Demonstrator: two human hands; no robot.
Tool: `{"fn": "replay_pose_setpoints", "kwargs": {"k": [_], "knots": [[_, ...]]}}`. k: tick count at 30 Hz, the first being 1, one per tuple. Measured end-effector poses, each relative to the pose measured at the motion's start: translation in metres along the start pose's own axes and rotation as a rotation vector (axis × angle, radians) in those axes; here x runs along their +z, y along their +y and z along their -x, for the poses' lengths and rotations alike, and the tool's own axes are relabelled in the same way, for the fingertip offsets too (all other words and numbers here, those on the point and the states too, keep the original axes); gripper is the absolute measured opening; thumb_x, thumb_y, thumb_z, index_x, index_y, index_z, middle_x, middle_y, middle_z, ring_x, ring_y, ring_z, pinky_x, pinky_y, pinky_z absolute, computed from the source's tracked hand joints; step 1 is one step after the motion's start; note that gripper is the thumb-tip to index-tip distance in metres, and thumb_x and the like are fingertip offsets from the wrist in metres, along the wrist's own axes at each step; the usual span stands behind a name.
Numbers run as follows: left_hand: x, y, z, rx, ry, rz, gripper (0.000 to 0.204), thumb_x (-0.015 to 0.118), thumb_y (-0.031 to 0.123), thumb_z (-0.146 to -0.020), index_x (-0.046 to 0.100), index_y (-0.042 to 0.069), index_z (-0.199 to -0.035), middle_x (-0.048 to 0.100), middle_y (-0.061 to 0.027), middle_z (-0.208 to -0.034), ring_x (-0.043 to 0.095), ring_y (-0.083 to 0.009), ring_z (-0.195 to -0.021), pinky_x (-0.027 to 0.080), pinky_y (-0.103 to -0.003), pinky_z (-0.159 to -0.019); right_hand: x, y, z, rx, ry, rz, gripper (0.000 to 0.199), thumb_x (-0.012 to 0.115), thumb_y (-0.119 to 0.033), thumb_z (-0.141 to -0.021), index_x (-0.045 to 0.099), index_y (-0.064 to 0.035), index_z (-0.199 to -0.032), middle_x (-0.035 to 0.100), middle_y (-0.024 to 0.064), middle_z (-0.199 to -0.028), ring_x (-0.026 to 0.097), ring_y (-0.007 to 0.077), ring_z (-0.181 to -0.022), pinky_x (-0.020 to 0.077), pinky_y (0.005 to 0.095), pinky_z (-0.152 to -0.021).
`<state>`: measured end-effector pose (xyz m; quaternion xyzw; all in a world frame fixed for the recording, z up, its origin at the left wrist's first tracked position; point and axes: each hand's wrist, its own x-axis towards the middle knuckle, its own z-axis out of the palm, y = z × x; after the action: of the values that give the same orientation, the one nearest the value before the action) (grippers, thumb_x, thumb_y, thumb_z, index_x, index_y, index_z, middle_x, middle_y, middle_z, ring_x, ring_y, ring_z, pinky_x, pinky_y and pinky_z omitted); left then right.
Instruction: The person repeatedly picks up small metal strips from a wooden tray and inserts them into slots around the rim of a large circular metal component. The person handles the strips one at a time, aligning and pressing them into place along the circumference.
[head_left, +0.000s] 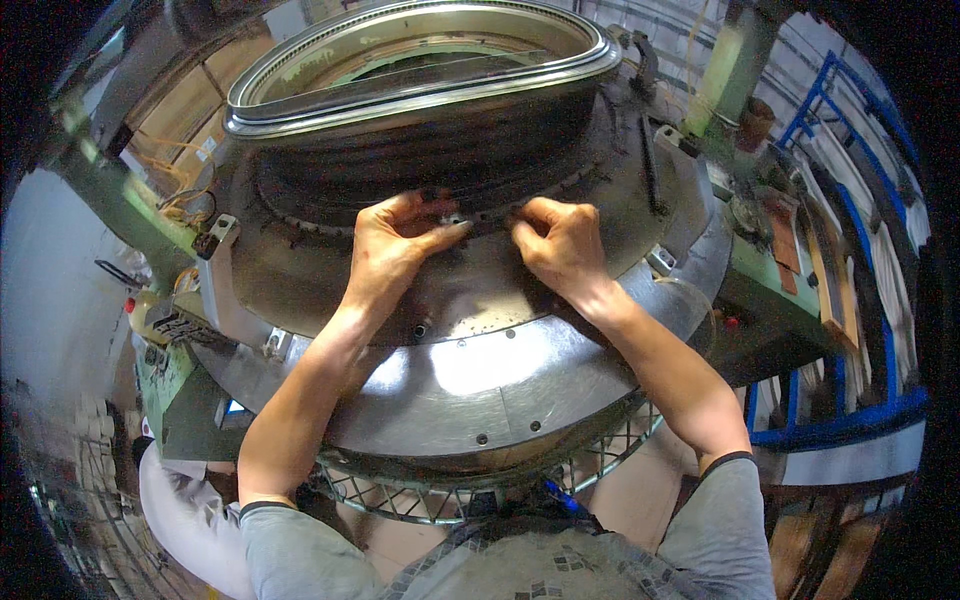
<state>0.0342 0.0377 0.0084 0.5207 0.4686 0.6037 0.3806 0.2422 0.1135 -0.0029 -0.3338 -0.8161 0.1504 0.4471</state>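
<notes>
Both my hands are over the wide, sloping metal plate (450, 290) of a large round machine, close to the base of its upright drum. My left hand (390, 240) is closed in a pinch, thumb and fingers on a small shiny metal piece (453, 218) whose kind is too small to make out. A short gap to its right, my right hand (562, 240) is also closed, its fingertips pinched together and pointing left. Whatever they hold, if anything, is hidden. Behind the hands rises the dark drum (420, 165), topped by a shiny grooved metal rim (430, 107).
A polished outer ring (470, 365) with bolt holes surrounds the plate. Green machine posts stand at the left (130, 190) and right (725, 75). Small clamp blocks (661, 260) sit around the edge. A blue metal rack (850, 430) with pale material is at far right; lattice bars (400, 497) show below.
</notes>
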Motion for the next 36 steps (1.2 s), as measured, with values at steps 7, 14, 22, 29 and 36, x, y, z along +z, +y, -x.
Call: {"fn": "replay_pose_setpoints", "kwargs": {"k": [7, 14, 22, 29, 36], "knots": [[0.006, -0.009, 0.002, 0.059, -0.028, -0.212, 0.029, 0.079, -0.002, -0.080, 0.073, 0.000, -0.108, 0.075, -0.0079, -0.100, 0.070, -0.0134, -0.087, 0.058, -0.029, -0.080, 0.003, 0.028, -0.007, 0.012, -0.040, 0.106, 0.014, 0.067, -0.010, -0.081, 0.072, 0.0030, -0.083, 0.068, 0.0247, -0.077, 0.072, 0.0339, -0.068, 0.0533, 0.0393, -0.061], [0.005, -0.008, 0.003, 0.017, -0.008, -0.286, 0.028, 0.078, -0.001, -0.080, 0.074, 0.001, -0.107, 0.076, -0.0067, -0.098, 0.069, -0.0125, -0.086, 0.056, -0.027, -0.079, 0.009, 0.032, -0.010, -0.063, 0.049, 0.044, 0.015, 0.062, -0.010, -0.071, 0.060, 0.0024, -0.063, 0.062, 0.0292, -0.068, 0.064, 0.0458, -0.064, 0.0515, 0.0521, -0.064], [0.004, -0.008, 0.003, 0.008, -0.031, -0.287, 0.027, 0.078, 0.000, -0.081, 0.074, 0.001, -0.107, 0.076, -0.0071, -0.099, 0.069, -0.0122, -0.086, 0.056, -0.026, -0.078, 0.015, 0.032, -0.010, -0.054, 0.035, 0.147, 0.015, 0.059, -0.011, -0.070, 0.058, 0.0006, -0.061, 0.062, 0.0280, -0.068, 0.064, 0.0459, -0.066, 0.0524, 0.0527, -0.066], [0.003, -0.005, 0.003, 0.035, -0.030, -0.281, 0.025, 0.078, 0.000, -0.081, 0.074, 0.000, -0.106, 0.076, -0.0066, -0.098, 0.070, -0.0115, -0.085, 0.056, -0.026, -0.077, 0.014, 0.026, -0.009, -0.059, 0.049, 0.106, 0.018, 0.062, -0.013, -0.072, 0.059, 0.0003, -0.061, 0.062, 0.0275, -0.066, 0.064, 0.0457, -0.064, 0.0523, 0.0526, -0.065], [0.002, -0.003, 0.004, 0.036, -0.027, -0.316, 0.023, 0.078, 0.001, -0.081, 0.074, 0.000, -0.104, 0.076, -0.0057, -0.094, 0.069, -0.0107, -0.082, 0.056, -0.025, -0.075, 0.012, 0.024, -0.010, -0.073, 0.058, 0.120, 0.017, 0.064, -0.012, -0.075, 0.061, 0.0009, -0.064, 0.062, 0.0269, -0.068, 0.065, 0.0436, -0.064, 0.0513, 0.0503, -0.063]]}}
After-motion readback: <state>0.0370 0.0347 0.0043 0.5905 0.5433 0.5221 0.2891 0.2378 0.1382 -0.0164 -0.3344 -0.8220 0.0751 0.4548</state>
